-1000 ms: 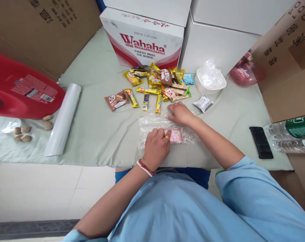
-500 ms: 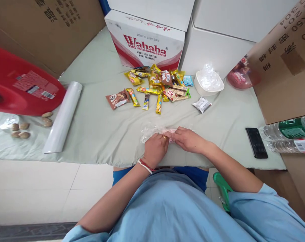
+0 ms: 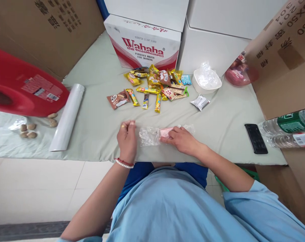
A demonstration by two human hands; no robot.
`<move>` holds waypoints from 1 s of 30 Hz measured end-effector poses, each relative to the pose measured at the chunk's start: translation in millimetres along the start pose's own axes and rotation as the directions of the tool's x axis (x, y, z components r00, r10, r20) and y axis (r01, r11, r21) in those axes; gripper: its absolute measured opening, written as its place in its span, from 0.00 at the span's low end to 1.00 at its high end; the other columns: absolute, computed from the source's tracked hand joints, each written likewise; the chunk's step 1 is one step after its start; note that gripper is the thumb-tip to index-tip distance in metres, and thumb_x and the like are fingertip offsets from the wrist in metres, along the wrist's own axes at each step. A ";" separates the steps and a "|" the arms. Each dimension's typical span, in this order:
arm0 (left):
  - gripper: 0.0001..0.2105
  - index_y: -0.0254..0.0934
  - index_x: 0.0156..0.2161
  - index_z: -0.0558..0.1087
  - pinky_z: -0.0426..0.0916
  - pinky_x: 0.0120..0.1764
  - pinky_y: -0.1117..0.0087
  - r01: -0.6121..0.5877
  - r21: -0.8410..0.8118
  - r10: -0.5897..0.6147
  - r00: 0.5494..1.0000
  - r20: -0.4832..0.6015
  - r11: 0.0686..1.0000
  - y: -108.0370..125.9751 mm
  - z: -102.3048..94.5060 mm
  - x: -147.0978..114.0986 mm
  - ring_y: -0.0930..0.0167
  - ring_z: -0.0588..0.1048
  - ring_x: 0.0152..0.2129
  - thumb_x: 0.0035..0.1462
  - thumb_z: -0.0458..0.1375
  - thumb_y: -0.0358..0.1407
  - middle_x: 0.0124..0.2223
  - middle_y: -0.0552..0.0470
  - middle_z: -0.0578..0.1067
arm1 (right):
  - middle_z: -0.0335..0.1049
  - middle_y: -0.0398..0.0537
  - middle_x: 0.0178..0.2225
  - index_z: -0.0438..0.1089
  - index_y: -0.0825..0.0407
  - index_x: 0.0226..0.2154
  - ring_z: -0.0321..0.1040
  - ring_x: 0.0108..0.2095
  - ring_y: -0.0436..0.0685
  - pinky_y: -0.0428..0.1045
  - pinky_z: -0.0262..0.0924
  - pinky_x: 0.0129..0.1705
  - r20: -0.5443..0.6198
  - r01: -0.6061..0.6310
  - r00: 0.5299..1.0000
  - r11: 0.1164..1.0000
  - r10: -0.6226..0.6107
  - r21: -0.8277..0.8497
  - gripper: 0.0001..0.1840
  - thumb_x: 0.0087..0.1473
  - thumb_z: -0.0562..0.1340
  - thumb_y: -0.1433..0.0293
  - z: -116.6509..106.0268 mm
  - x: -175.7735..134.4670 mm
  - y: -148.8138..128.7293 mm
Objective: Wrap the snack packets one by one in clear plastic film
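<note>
A small pink packet [image 3: 165,133] lies on crinkled clear plastic film [image 3: 148,136] near the front of the cloth-covered table. My right hand [image 3: 184,139] holds the packet down, its fingers bent over the packet's right part and the film. Left of the film, my left hand [image 3: 127,137] is raised a little with thumb and fingers pinched together; whether anything thin is between them cannot be made out. Beyond my hands sits a pile of wrapped snacks [image 3: 155,80], yellow, brown and cream. To its right is a silver-grey sachet [image 3: 200,102].
A white bowl [image 3: 207,88] holds clear plastic. On the left are a white film roll [image 3: 68,117], a red jug [image 3: 28,84] and several walnut-like brown pieces [image 3: 31,127]. A phone [image 3: 256,138] and water bottles [image 3: 291,124] lie right; a Wahaha carton [image 3: 144,43] stands behind.
My left hand has let go of the packet and film and moved left. My right hand stays on the packet, more of which shows now. The view has shifted slightly.
</note>
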State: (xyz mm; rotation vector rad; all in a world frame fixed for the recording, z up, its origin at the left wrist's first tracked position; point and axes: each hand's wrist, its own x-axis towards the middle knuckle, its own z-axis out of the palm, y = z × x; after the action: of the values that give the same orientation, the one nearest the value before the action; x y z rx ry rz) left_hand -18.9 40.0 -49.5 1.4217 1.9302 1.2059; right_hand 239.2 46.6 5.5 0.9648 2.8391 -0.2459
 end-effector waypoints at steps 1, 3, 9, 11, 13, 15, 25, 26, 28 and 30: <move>0.23 0.36 0.58 0.73 0.70 0.58 0.58 0.029 0.046 -0.028 1.000 -0.014 0.999 1.7 4.2 9.5 0.62 0.76 0.52 0.69 0.49 0.49 0.53 0.41 0.79 | 0.73 0.56 0.45 0.67 0.38 0.68 0.59 0.47 0.65 0.56 0.53 0.44 -0.001 -0.005 1.000 1.000 0.005 -0.007 0.31 0.68 0.54 0.77 0.5 0.4 -1.1; 0.28 0.35 0.57 0.73 0.62 0.66 0.46 0.008 0.183 -0.029 0.994 0.108 0.983 5.7 12.9 21.4 0.52 0.68 0.63 0.62 0.58 0.56 0.61 0.34 0.74 | 0.72 0.56 0.44 0.67 0.39 0.68 0.59 0.47 0.65 0.56 0.53 0.45 -0.003 -0.018 1.000 1.000 0.018 -0.007 0.31 0.68 0.54 0.76 2.0 0.5 -2.0; 0.14 0.38 0.38 0.78 0.60 0.67 0.41 -0.229 0.290 0.095 0.907 0.410 0.929 6.3 6.7 6.9 0.45 0.60 0.69 0.49 0.68 0.44 0.63 0.37 0.72 | 0.71 0.58 0.48 0.63 0.47 0.71 0.60 0.50 0.66 0.58 0.60 0.51 -0.120 0.050 0.992 0.970 -0.022 0.236 0.29 0.71 0.59 0.62 4.7 -13.2 10.1; 0.10 0.38 0.37 0.77 0.70 0.59 0.50 -0.168 0.218 0.073 0.919 0.387 0.961 9.8 -3.6 -0.4 0.54 0.75 0.54 0.51 0.65 0.41 0.52 0.41 0.78 | 0.71 0.58 0.49 0.64 0.50 0.70 0.62 0.49 0.64 0.60 0.61 0.55 -0.193 0.114 0.980 0.932 -0.049 0.343 0.30 0.72 0.58 0.56 5.9 -18.8 14.8; 0.08 0.39 0.36 0.76 0.74 0.45 0.60 -0.082 0.135 0.022 0.919 0.393 0.987 19.5 -8.9 -7.8 0.63 0.77 0.37 0.54 0.62 0.41 0.39 0.49 0.78 | 0.72 0.58 0.49 0.68 0.52 0.66 0.63 0.48 0.64 0.61 0.61 0.57 -0.229 0.133 0.972 0.913 -0.044 0.386 0.27 0.73 0.55 0.56 8.2 -20.5 16.2; 0.08 0.39 0.37 0.76 0.72 0.35 0.66 -0.016 0.044 -0.003 0.919 0.395 0.999 34.1 -5.3 -17.0 0.68 0.75 0.28 0.57 0.61 0.42 0.33 0.53 0.77 | 0.72 0.58 0.47 0.70 0.52 0.65 0.63 0.47 0.64 0.61 0.62 0.57 -0.231 0.119 0.972 0.914 -0.028 0.389 0.26 0.73 0.55 0.57 11.3 -18.3 14.4; 0.20 0.29 0.62 0.70 0.75 0.47 0.57 -0.582 0.377 0.322 0.762 0.561 0.721 73.2 36.8 -64.4 0.56 0.75 0.51 0.69 0.54 0.37 0.57 0.34 0.74 | 0.79 0.53 0.47 0.79 0.49 0.48 0.73 0.52 0.61 0.58 0.66 0.59 -0.304 0.084 0.937 0.732 0.174 0.677 0.16 0.72 0.56 0.62 7.8 -36.0 30.8; 0.22 0.27 0.64 0.68 0.75 0.47 0.56 -0.616 0.419 0.317 0.744 0.589 0.667 72.9 37.1 -66.5 0.55 0.74 0.51 0.69 0.53 0.35 0.58 0.33 0.73 | 0.79 0.52 0.47 0.78 0.48 0.50 0.73 0.51 0.61 0.58 0.67 0.58 -0.319 -0.011 0.892 0.722 0.319 0.692 0.17 0.72 0.56 0.60 9.9 -38.1 35.6; 0.25 0.24 0.68 0.63 0.74 0.46 0.56 -0.657 0.485 0.293 0.721 0.628 0.577 72.5 37.8 -69.0 0.55 0.73 0.52 0.69 0.52 0.32 0.60 0.33 0.72 | 0.76 0.56 0.51 0.77 0.48 0.54 0.69 0.55 0.66 0.62 0.65 0.60 -0.342 -0.246 0.745 0.712 0.573 0.658 0.19 0.68 0.61 0.56 19.1 -38.0 42.9; 0.26 0.23 0.70 0.60 0.74 0.44 0.58 -0.671 0.530 0.263 0.715 0.648 0.519 72.2 39.1 -69.8 0.56 0.73 0.52 0.69 0.51 0.29 0.61 0.33 0.72 | 0.72 0.60 0.56 0.77 0.50 0.53 0.62 0.61 0.72 0.67 0.60 0.64 -0.324 -0.409 0.669 0.695 0.669 0.592 0.23 0.60 0.69 0.57 31.5 -34.6 46.5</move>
State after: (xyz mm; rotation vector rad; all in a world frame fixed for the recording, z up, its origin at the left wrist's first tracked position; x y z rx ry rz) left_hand 74.4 -3.4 -17.7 2.5445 1.7142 0.0483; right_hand 297.3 56.3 -24.4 2.2837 2.7392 -0.7301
